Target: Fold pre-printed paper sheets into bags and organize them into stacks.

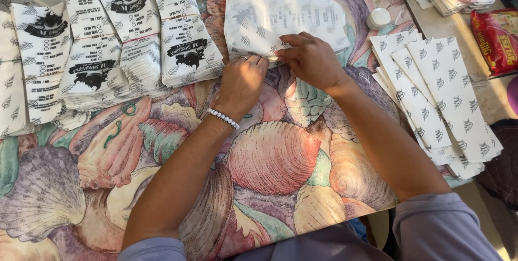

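one printed paper bag [283, 21] lies flat on the shell-patterned tabletop [270, 158], its near edge pinched down by both hands, apparently to crease a fold. left hand [241, 83] fingers closed on the edge, beaded bracelet [223, 118] at the wrist; right hand [310, 58] fingers pressed narrow on the same edge. about four stacks of printed bags [108, 45] at left; fanned blank bags [437, 96] at right, count unclear; one small white tub [379, 18]; one red snack packet [497, 37].
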